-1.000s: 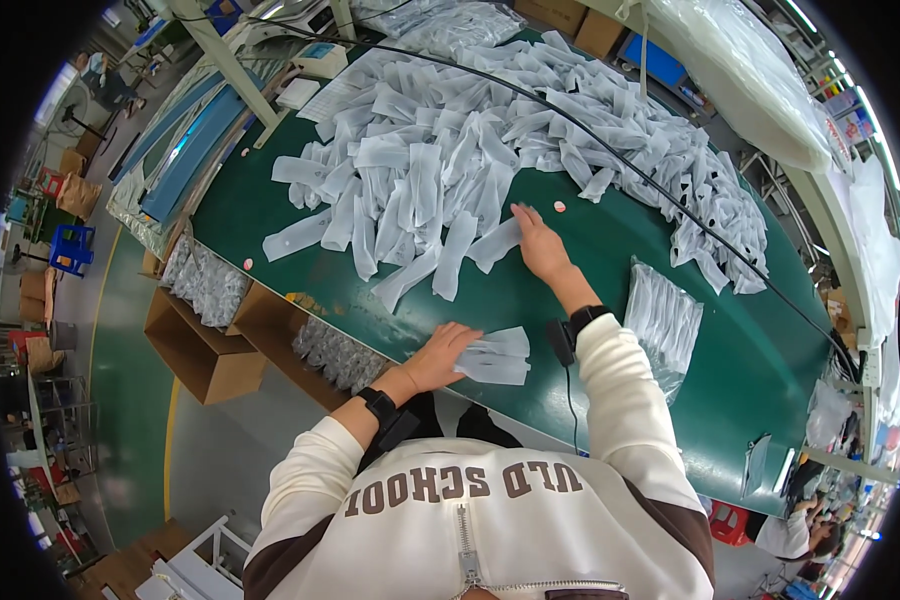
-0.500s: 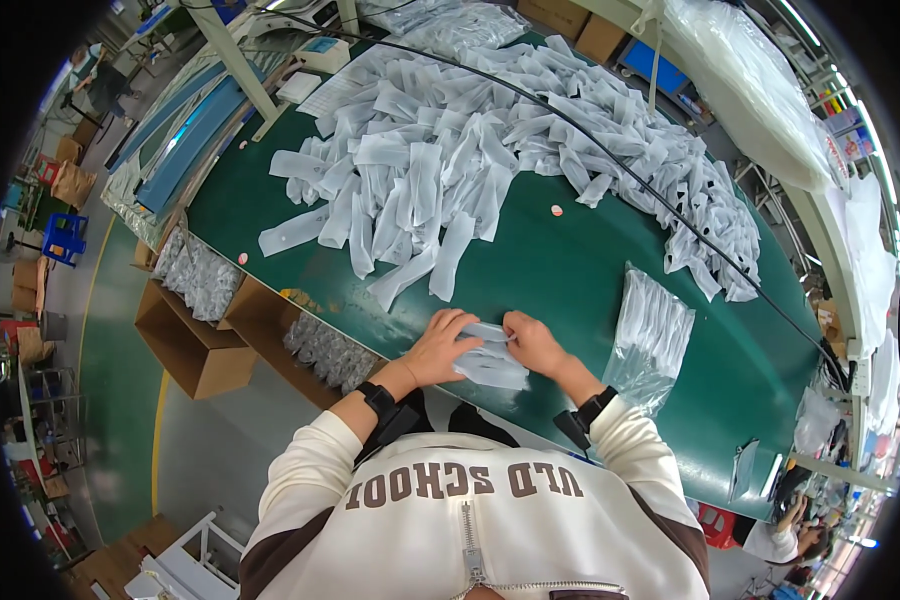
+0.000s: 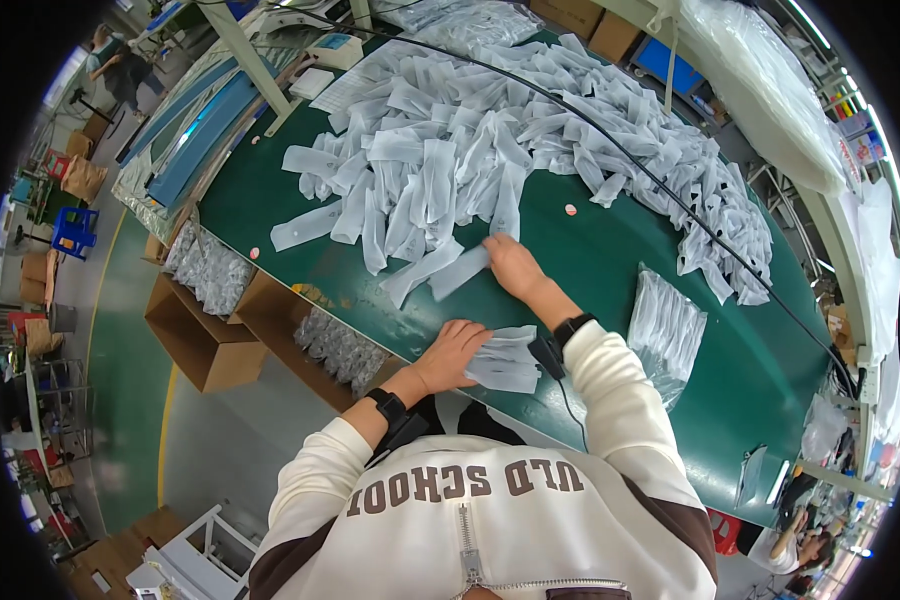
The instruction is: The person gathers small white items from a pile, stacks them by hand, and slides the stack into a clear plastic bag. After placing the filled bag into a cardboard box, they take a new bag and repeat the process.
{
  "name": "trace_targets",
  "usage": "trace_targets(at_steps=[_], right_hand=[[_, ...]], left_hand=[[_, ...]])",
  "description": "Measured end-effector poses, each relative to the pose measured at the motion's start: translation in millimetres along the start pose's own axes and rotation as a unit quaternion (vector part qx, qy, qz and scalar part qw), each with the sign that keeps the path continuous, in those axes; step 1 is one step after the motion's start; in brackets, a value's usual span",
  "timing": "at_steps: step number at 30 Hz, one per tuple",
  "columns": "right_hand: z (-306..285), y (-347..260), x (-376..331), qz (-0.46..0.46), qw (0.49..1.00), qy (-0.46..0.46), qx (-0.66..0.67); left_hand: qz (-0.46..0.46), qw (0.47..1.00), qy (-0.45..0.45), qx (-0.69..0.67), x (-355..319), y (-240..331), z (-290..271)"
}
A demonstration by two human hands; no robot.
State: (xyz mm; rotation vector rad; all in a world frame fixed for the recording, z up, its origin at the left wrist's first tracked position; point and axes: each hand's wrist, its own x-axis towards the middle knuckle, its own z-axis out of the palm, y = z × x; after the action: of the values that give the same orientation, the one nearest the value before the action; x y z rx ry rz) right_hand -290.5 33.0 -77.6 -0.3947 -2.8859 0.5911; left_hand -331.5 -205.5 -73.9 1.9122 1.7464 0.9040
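Head view looks down on a green worktop (image 3: 610, 270). Left hand (image 3: 452, 352) lies flat, fingers spread, pressing a small stack of white packets (image 3: 505, 360) at the near edge. Right hand (image 3: 513, 266) reaches forward, fingers laid flat on one long white packet (image 3: 460, 272) at the rim of a big loose heap (image 3: 490, 140). A black cable (image 3: 660, 185) crosses the heap; a clear bagged bundle (image 3: 665, 325) lies to the right, cardboard boxes (image 3: 210, 330) stand below left.
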Motion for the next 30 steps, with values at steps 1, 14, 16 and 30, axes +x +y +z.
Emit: trace_targets(at_steps=[1,14,16,30], right_hand=[[1,3,-13,-0.002,1.000,-0.002,-0.001],[-11,-14,-131,0.040,0.990,0.052,0.124],[-13,-14,-138,0.010,0.993,0.065,0.101],[-23,-74,-151,-0.026,0.999,-0.032,0.001]], left_hand=[[0.001,1.000,-0.001,0.002,-2,-1,1],[0.011,0.997,0.030,0.074,20,4,-21],[0.006,1.000,0.004,0.018,19,-5,-13],[0.061,0.998,-0.031,0.010,14,-14,-10]])
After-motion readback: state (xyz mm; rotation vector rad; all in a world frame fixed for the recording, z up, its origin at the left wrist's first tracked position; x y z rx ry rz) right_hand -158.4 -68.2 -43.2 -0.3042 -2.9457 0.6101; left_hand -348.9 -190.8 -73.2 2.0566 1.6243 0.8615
